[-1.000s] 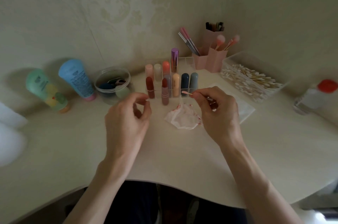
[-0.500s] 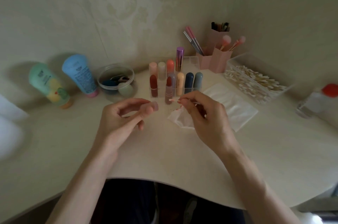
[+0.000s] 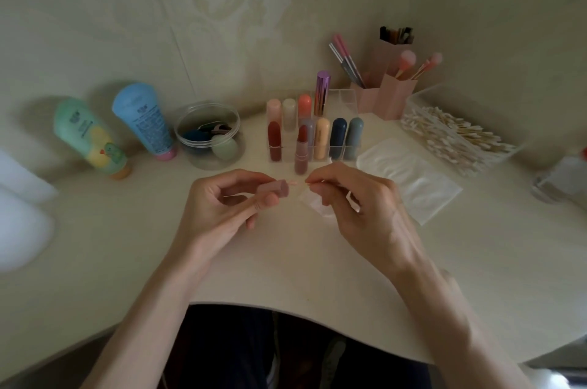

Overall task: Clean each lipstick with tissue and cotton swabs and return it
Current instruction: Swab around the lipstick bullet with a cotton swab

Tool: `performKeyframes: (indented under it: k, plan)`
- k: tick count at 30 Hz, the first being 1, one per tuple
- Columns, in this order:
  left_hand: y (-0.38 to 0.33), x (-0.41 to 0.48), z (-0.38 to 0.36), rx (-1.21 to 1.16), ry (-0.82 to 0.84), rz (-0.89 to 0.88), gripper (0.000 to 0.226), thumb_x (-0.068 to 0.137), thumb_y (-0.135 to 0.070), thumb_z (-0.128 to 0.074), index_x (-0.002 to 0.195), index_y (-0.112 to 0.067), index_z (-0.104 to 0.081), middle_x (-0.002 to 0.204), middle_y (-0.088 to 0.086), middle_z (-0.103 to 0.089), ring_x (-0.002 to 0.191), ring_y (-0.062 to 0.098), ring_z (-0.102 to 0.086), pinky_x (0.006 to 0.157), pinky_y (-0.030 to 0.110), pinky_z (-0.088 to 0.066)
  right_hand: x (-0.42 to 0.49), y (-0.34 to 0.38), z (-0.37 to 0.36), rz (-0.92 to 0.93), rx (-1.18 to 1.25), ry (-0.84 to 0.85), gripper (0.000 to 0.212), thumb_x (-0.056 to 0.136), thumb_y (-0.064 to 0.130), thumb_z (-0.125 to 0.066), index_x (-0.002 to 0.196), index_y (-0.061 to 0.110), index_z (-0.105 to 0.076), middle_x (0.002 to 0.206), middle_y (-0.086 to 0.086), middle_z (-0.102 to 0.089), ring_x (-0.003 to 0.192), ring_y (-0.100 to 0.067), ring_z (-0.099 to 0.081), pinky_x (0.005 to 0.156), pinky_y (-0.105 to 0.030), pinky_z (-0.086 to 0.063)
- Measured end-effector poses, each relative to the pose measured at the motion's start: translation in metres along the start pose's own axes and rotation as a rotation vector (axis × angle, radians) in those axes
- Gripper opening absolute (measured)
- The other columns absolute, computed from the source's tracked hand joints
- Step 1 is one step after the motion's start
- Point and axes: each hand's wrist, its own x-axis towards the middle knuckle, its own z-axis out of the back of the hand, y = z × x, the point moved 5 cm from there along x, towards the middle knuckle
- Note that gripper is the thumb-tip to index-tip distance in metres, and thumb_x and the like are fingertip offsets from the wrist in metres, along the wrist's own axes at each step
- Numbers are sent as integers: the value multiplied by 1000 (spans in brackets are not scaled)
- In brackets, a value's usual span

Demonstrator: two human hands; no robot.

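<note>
My left hand (image 3: 222, 207) holds a dusty-pink lipstick cap (image 3: 273, 189) sideways, its open end facing right. My right hand (image 3: 359, 204) pinches a cotton swab (image 3: 297, 183) whose pink-stained tip points at the cap's opening, just short of it. An uncapped lipstick (image 3: 301, 150) with a dark red bullet stands on the table in front of a clear organiser (image 3: 344, 96) holding several capped lipsticks. A crumpled, stained tissue (image 3: 313, 202) lies under my right hand, mostly hidden.
A clear box of cotton swabs (image 3: 454, 137) and a stack of tissues (image 3: 409, 179) lie at the right. Pink brush holders (image 3: 394, 96) stand behind. A round clear jar (image 3: 208, 134) and two tubes (image 3: 143, 122) are at the left. A small bottle (image 3: 562, 176) sits far right.
My left hand has turned the cap sideways and lifted it toward the middle. My right hand has brought the swab leftward and nearer me, up to the cap's mouth.
</note>
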Motion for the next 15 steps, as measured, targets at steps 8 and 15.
performKeyframes:
  k: [8, 15]
  plan:
    - [-1, 1, -2, -9, 10, -27, 28, 77, -36, -88, 96, -17, -81, 99, 11, -79, 84, 58, -59, 60, 36, -42, -2, 2, -3, 85, -87, -17, 11, 103, 25, -67, 106, 19, -76, 86, 16, -67, 68, -4, -54, 62, -31, -52]
    - [-7, -1, -9, -27, 25, -13, 30, 72, -30, -85, 90, -8, -76, 94, 12, -80, 75, 40, -73, 58, 22, -51, -4, 5, -4, 142, -146, -62, 11, 102, 21, -68, 103, 16, -77, 84, 10, -69, 68, 0, -48, 60, -31, -52]
